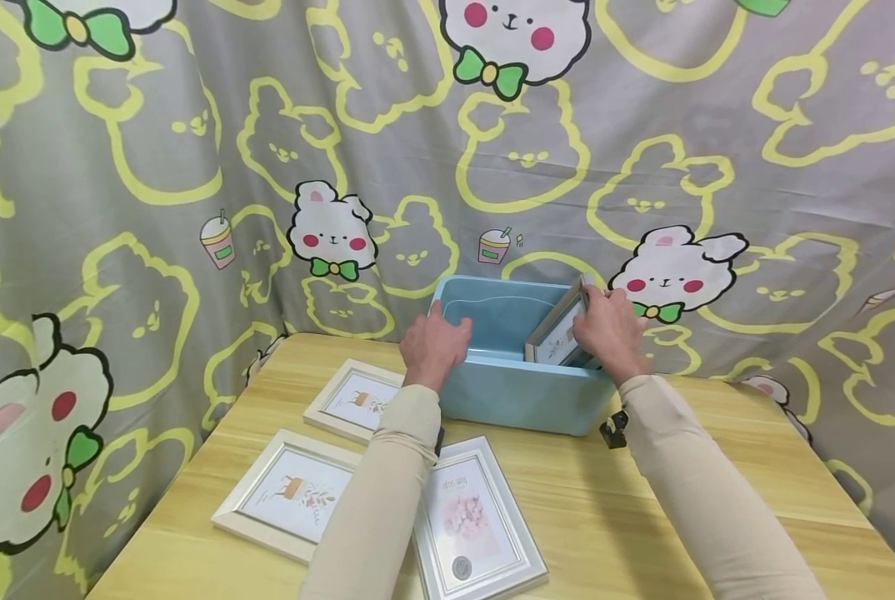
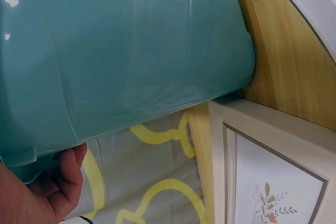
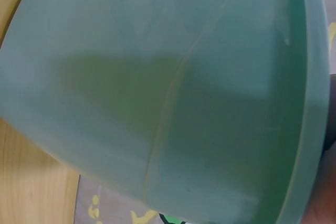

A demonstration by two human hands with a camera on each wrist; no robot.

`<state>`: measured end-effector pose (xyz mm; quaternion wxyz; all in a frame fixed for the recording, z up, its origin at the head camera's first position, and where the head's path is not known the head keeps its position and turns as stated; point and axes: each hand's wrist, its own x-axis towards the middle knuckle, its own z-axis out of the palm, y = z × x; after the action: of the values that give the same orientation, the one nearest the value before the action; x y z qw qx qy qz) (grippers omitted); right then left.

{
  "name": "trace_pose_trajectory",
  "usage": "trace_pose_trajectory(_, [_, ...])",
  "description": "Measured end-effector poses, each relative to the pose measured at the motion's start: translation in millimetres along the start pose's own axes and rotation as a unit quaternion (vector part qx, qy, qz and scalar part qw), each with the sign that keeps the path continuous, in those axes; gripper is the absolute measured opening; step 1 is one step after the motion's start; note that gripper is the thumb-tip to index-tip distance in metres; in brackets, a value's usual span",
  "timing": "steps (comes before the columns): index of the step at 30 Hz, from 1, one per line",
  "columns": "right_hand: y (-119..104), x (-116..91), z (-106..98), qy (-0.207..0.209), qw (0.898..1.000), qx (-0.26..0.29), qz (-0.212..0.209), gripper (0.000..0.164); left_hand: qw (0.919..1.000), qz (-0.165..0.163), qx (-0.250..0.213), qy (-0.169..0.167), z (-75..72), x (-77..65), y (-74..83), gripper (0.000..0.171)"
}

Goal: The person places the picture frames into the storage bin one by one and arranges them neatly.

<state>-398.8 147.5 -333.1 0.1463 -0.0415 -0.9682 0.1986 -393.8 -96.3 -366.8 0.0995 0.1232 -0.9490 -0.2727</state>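
At the near left, a wide cream frame (image 1: 290,492) lay face up on the wooden table (image 1: 597,517), with a smaller cream frame (image 1: 350,407) beyond it, toward the bin; both were partly covered from sight by the left sleeve (image 1: 376,500), so that arm was best carried high enough for neither to be brushed. By the bin's left end, the left hand (image 1: 436,346) was curled over the rim, its fingers hooked at the edge in the left wrist view; the bin seemed well steadied by this, and an even hold there was called for, without the wall being pulled inward. The forearm was slanted up from the near edge, also across the left side of a silver frame (image 1: 485,517) lying in the near middle. The blue bin (image 1: 522,396) was set at the far middle. Inside its right end, the tilted frame (image 1: 548,342) was held with its upper corner raised above the rim. That corner was gripped by the right hand (image 1: 612,329), reached in from the near right with the wrist bent over the bin's right end. Here the edges were better pinched than the picture pressed, and the lower corner was to be guided clear of the wall, lest it be scraped.
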Motion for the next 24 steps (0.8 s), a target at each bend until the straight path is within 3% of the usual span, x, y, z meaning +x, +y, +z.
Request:
trace_pose_trajectory(8, [-3,-2,6,0.014,0.999,-0.032,-0.001,0.059,1.0000,0.004,-0.004,0.001,0.2,-0.5,-1.2,0.070])
trace_pose_trajectory(18, [-5,-7,15,0.044,0.995,-0.087,-0.026,0.045,1.0000,0.004,0.002,0.000,0.4,-0.4,-1.2,0.071])
trace_pose_trajectory(24, [-6,-9,20,0.055,0.995,-0.082,-0.032,0.040,1.0000,0.003,0.001,0.002,-0.7,-1.1,-0.8,0.070])
